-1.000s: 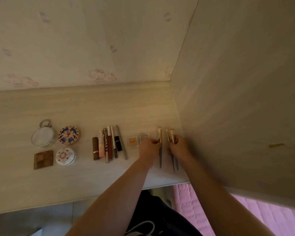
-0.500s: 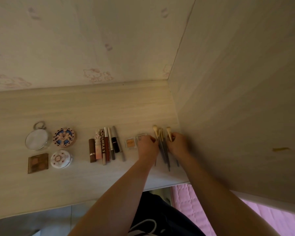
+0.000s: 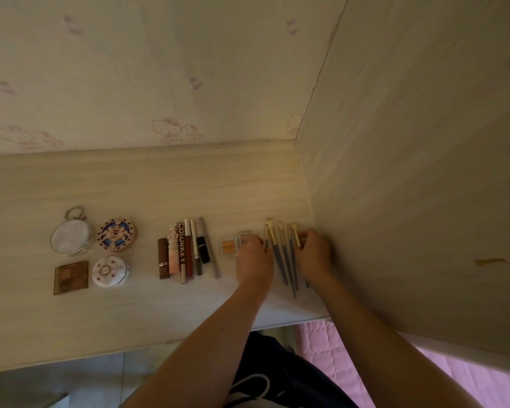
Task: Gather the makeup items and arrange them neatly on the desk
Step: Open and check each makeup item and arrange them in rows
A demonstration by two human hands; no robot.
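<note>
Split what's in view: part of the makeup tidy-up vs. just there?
Job: brushes between left hand and right hand; two small pans; lipsticks and pencils; compacts; palette; mirror.
Not job: wallpaper; pink mat.

Both hands down on desk point(image 3: 136, 184) near the right wall. Left hand point(image 3: 255, 262) and right hand point(image 3: 312, 254) flank the makeup brushes point(image 3: 280, 254), fingertips touching the outer ones. Brushes lie roughly parallel, bristles away. Two small eyeshadow pots point(image 3: 237, 245) just left; lipsticks and pencils point(image 3: 186, 250) farther left, compacts point(image 3: 100, 248) beyond.
</note>
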